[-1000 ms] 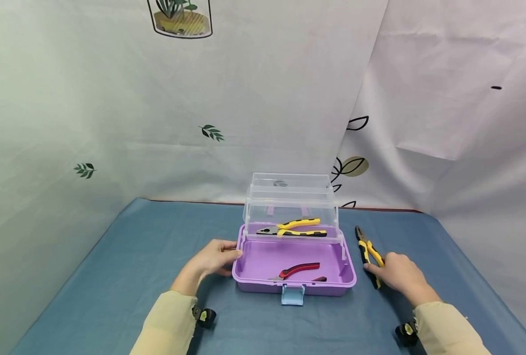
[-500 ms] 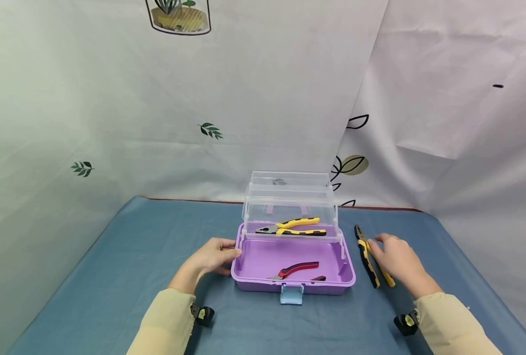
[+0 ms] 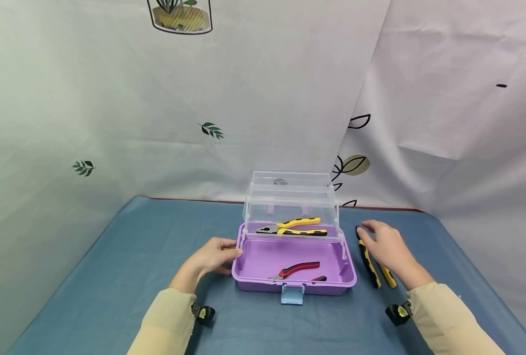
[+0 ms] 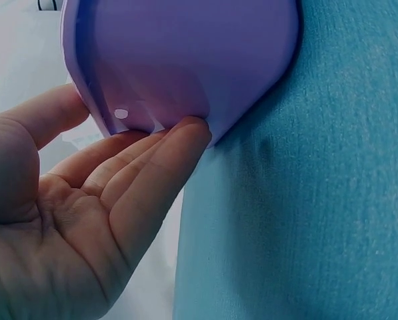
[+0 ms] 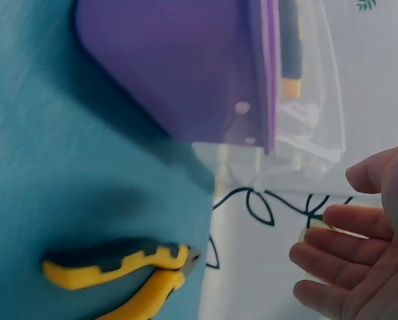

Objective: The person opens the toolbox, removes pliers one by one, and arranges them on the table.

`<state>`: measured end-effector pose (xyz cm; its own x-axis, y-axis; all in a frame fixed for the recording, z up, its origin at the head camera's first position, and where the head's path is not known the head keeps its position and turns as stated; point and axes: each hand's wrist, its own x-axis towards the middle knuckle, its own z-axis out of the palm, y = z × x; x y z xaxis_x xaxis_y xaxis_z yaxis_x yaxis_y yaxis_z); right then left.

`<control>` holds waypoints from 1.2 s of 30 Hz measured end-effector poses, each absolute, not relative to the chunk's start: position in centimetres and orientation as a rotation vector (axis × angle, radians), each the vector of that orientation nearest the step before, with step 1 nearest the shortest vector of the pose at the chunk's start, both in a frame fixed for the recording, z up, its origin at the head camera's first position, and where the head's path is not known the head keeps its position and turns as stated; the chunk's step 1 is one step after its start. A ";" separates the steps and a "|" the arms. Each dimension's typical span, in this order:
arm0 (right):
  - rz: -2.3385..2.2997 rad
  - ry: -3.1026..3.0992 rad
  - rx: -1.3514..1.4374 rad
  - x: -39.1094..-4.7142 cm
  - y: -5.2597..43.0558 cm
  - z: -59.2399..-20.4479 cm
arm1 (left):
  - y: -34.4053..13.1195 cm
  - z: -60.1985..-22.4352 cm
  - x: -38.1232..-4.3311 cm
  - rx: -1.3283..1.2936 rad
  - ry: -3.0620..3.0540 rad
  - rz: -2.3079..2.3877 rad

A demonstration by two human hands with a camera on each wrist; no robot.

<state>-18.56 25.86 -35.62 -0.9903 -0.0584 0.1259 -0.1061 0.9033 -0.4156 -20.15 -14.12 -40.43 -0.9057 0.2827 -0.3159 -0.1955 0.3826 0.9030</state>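
Observation:
My left hand (image 3: 214,255) holds the left side of a purple toolbox (image 3: 263,249), thumb on the rim and fingers against the outer wall (image 4: 159,60). My right hand (image 3: 387,246) hovers above yellow-and-black pliers (image 3: 369,266) that lie on the cloth right of the box. In the right wrist view that hand's fingers (image 5: 345,247) are spread, with nothing in them, apart from the pliers (image 5: 119,263). Another yellow-and-black pair of pliers (image 3: 305,233) lies in the raised clear tray. Red-and-black-handled pliers (image 3: 300,267) rest in the box bottom, partly hidden by the front wall.
The toolbox's clear lid (image 3: 289,195) stands raised at the back. Its light-blue latch (image 3: 292,295) hangs down in front. A blue cloth (image 3: 169,222) covers the table, and a pale printed curtain (image 3: 156,113) hangs behind it.
My right hand has let go of the yellow-and-black pliers beside the box, lifted and moved farther back above them. Those pliers' handles now lie wider apart. The left hand has stayed on the box.

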 end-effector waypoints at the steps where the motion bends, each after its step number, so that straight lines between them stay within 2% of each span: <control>1: 0.665 -2.954 0.137 -18.7 25.7 -35.5 | -14.1 -40.4 -20.1 0.074 2.226 1.540; 36: 0.638 -3.002 0.527 -20.9 22.8 -33.0 | -14.0 -40.1 -19.8 0.099 2.218 1.556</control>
<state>-20.92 22.80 -33.01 -0.9423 -0.3207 0.0958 -0.3319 0.8587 -0.3904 -19.79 -13.98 -40.13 -0.9062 0.2968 -0.3013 -0.1824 0.3685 0.9116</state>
